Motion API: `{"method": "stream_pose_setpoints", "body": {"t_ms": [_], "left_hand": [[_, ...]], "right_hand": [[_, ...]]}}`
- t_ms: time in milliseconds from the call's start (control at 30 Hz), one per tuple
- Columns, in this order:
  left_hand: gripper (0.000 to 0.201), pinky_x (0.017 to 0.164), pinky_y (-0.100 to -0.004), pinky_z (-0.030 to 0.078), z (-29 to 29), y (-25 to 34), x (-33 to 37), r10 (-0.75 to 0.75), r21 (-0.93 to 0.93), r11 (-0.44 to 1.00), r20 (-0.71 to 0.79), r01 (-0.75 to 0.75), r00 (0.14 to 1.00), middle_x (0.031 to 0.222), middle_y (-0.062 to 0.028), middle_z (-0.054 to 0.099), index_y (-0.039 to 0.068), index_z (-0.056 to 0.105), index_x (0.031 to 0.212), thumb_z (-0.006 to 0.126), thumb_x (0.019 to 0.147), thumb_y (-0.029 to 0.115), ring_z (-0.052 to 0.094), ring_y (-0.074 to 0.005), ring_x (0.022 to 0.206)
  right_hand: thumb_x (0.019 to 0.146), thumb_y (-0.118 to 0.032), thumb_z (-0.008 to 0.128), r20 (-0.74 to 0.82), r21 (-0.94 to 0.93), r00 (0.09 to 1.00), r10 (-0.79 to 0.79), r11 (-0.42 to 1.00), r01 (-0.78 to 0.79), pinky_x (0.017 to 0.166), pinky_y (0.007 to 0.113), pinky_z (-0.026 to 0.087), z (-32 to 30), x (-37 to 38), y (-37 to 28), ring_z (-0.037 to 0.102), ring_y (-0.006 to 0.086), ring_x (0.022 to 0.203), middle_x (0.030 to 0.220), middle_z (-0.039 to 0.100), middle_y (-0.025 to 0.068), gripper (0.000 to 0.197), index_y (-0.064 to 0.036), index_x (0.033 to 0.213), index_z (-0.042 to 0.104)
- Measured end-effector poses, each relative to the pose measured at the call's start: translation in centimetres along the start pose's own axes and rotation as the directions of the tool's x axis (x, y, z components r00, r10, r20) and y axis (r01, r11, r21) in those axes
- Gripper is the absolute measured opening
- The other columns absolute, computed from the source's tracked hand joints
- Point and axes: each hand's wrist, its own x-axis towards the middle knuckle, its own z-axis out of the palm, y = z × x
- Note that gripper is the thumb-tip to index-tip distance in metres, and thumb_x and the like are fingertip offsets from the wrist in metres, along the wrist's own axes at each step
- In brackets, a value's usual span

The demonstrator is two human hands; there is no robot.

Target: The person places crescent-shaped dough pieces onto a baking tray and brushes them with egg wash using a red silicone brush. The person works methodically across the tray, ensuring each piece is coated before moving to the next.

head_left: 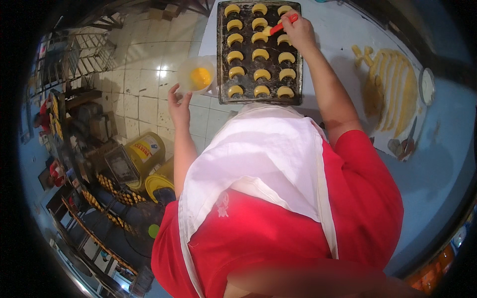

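My right hand (301,36) grips a pastry brush (283,24) by its red handle. The brush's yellowish bristles reach the middle column of crescent-shaped dough pieces (261,53), near the upper part of a dark baking tray (218,54). These pale yellow crescents lie in three columns of several each. Off the tray's left side, my left hand (180,103) holds a translucent bowl (186,74) with orange-yellow liquid, which looks like beaten egg (200,77), in it. Its fingers curl around the bowl's near side.
Dough cut into strips (395,92) lies on the table (343,30) to the right, beside a round container of white powder (427,86) and a dark-handled tool (408,144). Yellow buckets (151,151) and racks of baked goods (117,191) stand at left on the tiled floor (144,64).
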Motion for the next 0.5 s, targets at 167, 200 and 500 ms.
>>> {"method": "stream_pose_setpoints", "body": {"t_ms": [167, 200, 500], "left_hand": [[0.053, 0.093, -0.0314, 0.048, -0.1, 0.0, 0.2, 0.044, 0.018, 0.999, 0.009, -0.044, 0.999, 0.114, -0.0066, 0.063, 0.011, 0.061, 0.138, 0.083, 0.09, 0.011, 0.057, -0.0165, 0.106], [0.053, 0.093, -0.0314, 0.048, 0.0, 0.1, 0.2, 0.044, 0.014, 0.999, 0.006, -0.044, 0.999, 0.114, -0.0064, 0.063, 0.011, 0.062, 0.138, 0.083, 0.09, 0.011, 0.057, -0.0164, 0.105], [0.053, 0.094, -0.032, 0.049, 0.1, 1.0, 0.0, 0.072, 0.117, 0.991, 0.004, -0.072, 0.997, 0.116, -0.0072, 0.064, 0.012, 0.062, 0.138, 0.084, 0.09, 0.011, 0.058, -0.0174, 0.107]], "right_hand": [[0.103, -0.04, 0.059, 0.083, -0.053, 0.99, 0.11, 0.993, -0.106, 0.079, 0.054, 0.057, -0.4, 0.7, 0.4, 0.072, 0.0446, 0.09, 0.091, 0.075, 0.0187, 0.029, -0.0132, 0.107, 0.07], [0.103, -0.04, 0.059, 0.036, 0.014, 0.999, 0.021, 1.0, -0.022, 0.079, 0.054, 0.057, -0.1, 1.0, 0.3, 0.072, 0.0444, 0.091, 0.092, 0.075, 0.0187, 0.029, -0.0135, 0.107, 0.07], [0.104, -0.039, 0.059, 0.119, -0.187, 0.993, 0.008, 0.982, 0.014, 0.078, 0.046, 0.059, 2.5, 6.0, -1.3, 0.075, 0.0355, 0.085, 0.089, 0.076, 0.0153, 0.029, -0.0129, 0.11, 0.07]]}}
